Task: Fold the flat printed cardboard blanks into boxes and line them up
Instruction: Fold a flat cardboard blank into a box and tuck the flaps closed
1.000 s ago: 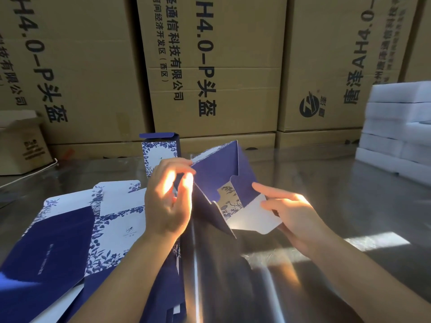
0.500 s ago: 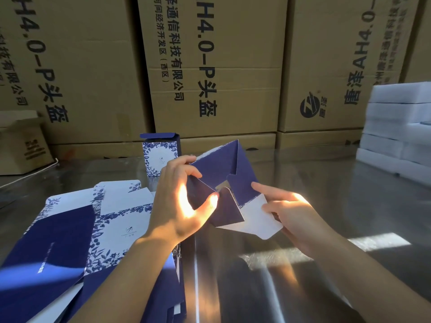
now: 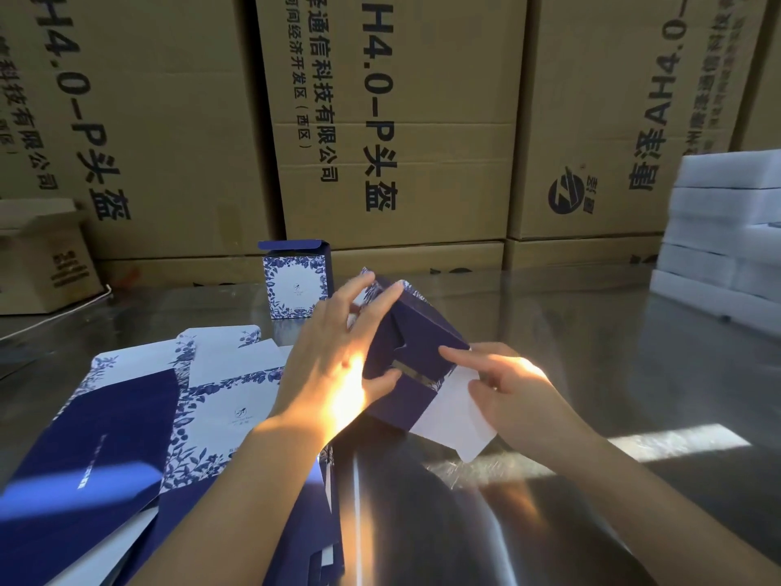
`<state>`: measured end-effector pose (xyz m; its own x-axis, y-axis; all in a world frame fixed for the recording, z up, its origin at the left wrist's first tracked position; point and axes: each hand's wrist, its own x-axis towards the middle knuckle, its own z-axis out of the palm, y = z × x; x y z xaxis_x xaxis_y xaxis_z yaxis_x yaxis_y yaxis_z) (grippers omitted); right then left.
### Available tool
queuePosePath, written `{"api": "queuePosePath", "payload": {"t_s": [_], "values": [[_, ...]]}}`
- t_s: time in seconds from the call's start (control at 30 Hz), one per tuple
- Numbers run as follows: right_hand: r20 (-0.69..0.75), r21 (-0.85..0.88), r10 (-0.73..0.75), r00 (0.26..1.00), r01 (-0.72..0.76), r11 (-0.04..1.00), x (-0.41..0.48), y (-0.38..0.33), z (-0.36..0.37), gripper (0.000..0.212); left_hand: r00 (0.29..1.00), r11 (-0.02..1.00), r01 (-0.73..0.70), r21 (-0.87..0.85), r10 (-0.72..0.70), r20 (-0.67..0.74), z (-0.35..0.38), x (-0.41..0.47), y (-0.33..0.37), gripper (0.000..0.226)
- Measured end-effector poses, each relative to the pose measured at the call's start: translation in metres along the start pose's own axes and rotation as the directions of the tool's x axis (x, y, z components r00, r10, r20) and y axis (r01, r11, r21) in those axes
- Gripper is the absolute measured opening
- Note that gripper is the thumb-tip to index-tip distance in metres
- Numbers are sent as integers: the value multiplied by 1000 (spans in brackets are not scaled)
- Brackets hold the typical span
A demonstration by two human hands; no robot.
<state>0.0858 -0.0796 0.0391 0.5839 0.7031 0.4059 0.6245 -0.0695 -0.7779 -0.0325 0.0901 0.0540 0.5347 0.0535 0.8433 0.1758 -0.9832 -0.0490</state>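
- The half-folded box (image 3: 416, 353) tilts between both hands over the bench (image 3: 613, 332), its open end facing right.
- The left hand (image 3: 338, 365) grips its left side.
- The right hand (image 3: 511, 387) pinches the white flap (image 3: 448, 416), which is nearest to it.

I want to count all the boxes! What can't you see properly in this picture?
Head view only:
half-folded box: its left side hides behind the left hand.
stack of flat blanks: runs off the bottom-left edge, partly under the left arm, so uncountable.
finished box: its little logo is too small to read.
white foam stack: cut off by the right edge.
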Motion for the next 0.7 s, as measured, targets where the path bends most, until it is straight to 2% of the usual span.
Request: {"api": "queuePosePath", "payload": {"t_s": [0.1,0.23,0.37,0.53,0.63,0.7], "values": [[-17,-17,-58,998,58,998,-2,-4,1,54,998,997,-64,36,63,20,4,-1,-2,95],[-116,-87,-116,986,106,991,-3,-10,-5,48,1000,999,16,33,-16,-13,9,-4,0,84],[-62,-145,-106,992,97,985,-4,-11,-7,55,996,995,80,64,-81,22,15,-11,3,80],[-107,-186,-108,988,86,979,-3,-13,-3,40,988,989,139,56,-142,55,20,-12,6,80],[-162,-398,-213,964,133,908,5,-21,-5,25,991,991,130,18,-131,31,21,-14,8,76],[-116,-531,-256,960,157,832,14,-28,-7,25,991,991,135,-5,-135,20,21,-15,7,74]]}}
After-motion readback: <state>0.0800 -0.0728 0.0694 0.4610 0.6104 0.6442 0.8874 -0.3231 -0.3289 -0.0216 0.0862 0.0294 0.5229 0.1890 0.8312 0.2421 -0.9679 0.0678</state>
